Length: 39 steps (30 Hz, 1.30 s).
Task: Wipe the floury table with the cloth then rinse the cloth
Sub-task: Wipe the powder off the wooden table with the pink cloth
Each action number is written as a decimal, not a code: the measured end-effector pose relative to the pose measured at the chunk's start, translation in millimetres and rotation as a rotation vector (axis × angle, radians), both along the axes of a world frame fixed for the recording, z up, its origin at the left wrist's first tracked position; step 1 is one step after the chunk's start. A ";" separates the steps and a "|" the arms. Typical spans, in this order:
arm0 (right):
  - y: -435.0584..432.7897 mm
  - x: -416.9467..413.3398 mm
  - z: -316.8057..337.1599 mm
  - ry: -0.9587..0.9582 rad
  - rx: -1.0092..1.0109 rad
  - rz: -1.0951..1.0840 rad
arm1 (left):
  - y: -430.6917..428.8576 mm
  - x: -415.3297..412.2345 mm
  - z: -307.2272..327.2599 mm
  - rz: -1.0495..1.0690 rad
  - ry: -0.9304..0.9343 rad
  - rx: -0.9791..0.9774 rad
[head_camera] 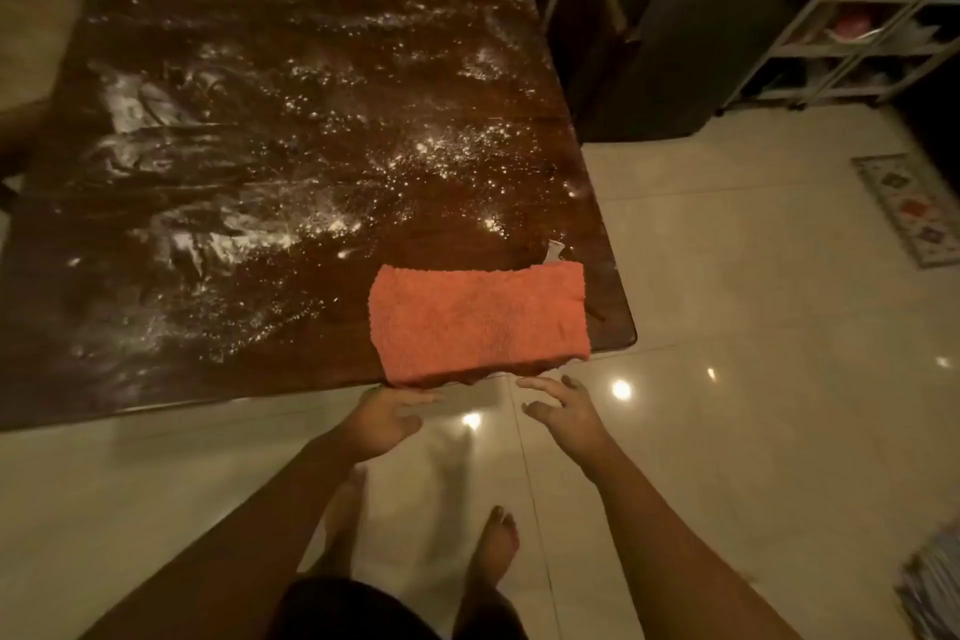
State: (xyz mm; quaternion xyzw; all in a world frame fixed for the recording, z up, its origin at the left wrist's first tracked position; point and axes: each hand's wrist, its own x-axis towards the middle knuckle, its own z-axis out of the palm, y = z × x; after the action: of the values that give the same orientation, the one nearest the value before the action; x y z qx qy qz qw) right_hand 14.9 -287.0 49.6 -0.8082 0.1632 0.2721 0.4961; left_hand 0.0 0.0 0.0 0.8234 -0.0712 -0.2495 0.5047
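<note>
A folded orange cloth (480, 322) lies flat on the near right corner of the dark wooden table (270, 130), its front edge slightly over the table's edge. White flour is scattered and smeared over most of the tabletop, thickest at the left and middle. My left hand (387, 418) is just below the cloth's front left corner, fingers spread, its fingertips at or under the cloth's edge. My right hand (563, 408) hovers a little below the cloth's front edge, fingers apart, holding nothing.
Glossy pale floor tiles (727, 327) surround the table. A white shelf rack (862, 31) stands at the far right, beside a dark cabinet (675, 26). A patterned mat (914, 208) lies on the floor at the right. My bare feet (496, 551) stand near the table.
</note>
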 end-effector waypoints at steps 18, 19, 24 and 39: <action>-56.6 18.9 -48.4 -0.179 0.199 0.205 | -82.9 -70.3 36.7 0.822 0.190 -0.152; -59.0 15.0 -44.6 -0.188 0.208 0.195 | -85.0 -71.3 43.7 0.832 0.186 -0.151; -72.0 3.8 -16.2 -0.196 0.283 0.137 | -86.9 -67.8 78.6 0.873 0.130 -0.116; -68.3 79.3 43.2 -0.220 0.144 0.068 | -51.4 5.2 130.2 0.890 0.077 0.111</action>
State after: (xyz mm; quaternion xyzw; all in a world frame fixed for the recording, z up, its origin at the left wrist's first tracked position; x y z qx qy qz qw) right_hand 94.3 -355.3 92.7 -0.8005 0.0601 0.2095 0.5583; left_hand 5.2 -51.4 130.2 0.7899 0.3220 -0.0421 0.5203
